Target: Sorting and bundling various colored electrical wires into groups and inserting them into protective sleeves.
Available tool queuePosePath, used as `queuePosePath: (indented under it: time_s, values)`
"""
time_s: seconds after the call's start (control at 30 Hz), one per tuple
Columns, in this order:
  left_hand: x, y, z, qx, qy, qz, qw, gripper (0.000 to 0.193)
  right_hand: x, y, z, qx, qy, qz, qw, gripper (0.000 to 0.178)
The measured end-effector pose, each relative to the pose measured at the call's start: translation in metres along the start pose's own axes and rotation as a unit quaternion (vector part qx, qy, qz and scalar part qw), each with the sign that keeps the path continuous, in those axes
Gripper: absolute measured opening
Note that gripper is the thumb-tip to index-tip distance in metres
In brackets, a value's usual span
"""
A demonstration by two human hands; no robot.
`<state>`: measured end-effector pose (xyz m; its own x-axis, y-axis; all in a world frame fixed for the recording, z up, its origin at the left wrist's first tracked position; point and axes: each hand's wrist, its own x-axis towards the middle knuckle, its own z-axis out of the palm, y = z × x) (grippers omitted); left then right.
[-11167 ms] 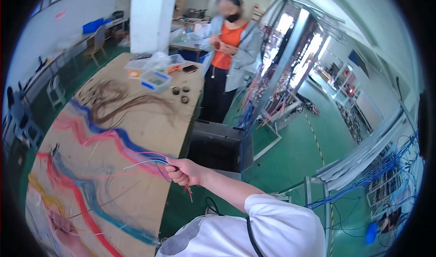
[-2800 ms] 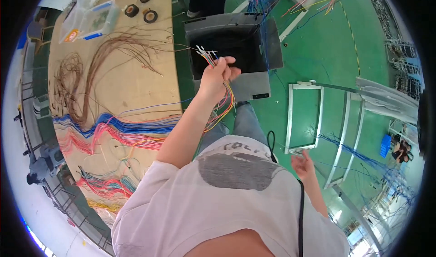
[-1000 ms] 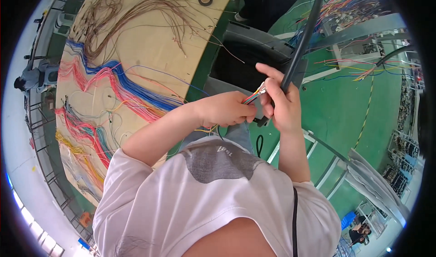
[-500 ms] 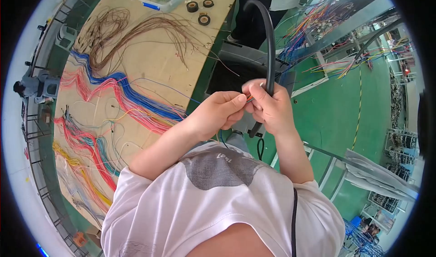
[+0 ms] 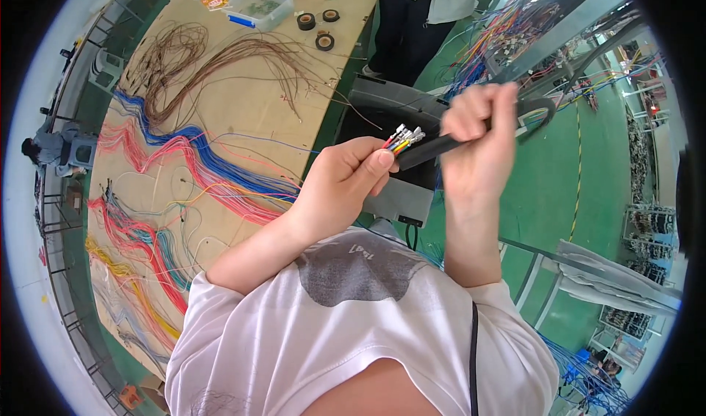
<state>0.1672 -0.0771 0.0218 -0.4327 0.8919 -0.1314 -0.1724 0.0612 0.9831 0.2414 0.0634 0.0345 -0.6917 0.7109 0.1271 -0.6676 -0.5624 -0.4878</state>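
Note:
My left hand (image 5: 353,179) is closed in a pinch on a small bundle of coloured wires (image 5: 401,145), red, yellow and blue among them. Bare metal terminals (image 5: 413,133) stick out past the thumb, crowded at the wire ends. From beside the bundle a thick black tube (image 5: 430,150) runs rightward into my right hand (image 5: 478,133). That hand is motion-blurred, palm up, its fingers curled around the tube and its thumb raised. Beyond the thumb the tube bends round in a loop (image 5: 543,109).
At left, a wooden table (image 5: 243,107) carries blue wires (image 5: 220,170), pink wires (image 5: 209,188) and brown wires (image 5: 220,56). Tape rolls (image 5: 324,42) and a clear plastic box (image 5: 259,8) lie farther back. Another person (image 5: 404,34) stands ahead, near a dark grey box (image 5: 390,92).
My right hand has moved right and up along the black tube, away from my left hand. The tube now slants rightward, and the wire terminals have come into view above my left thumb.

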Motion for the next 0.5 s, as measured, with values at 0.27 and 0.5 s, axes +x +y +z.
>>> queuePosePath:
  time_s: [0.27,0.5]
  values:
    - [0.008,0.007,0.005,0.122,0.076,0.086,0.986,0.018,-0.031,-0.004,0.007,-0.236,0.027,0.086,0.968,0.030]
    - [0.008,0.022,0.008,0.159,-0.053,0.149,0.974,0.017,-0.018,-0.013,0.006,-0.248,-0.024,0.130,0.960,0.020]
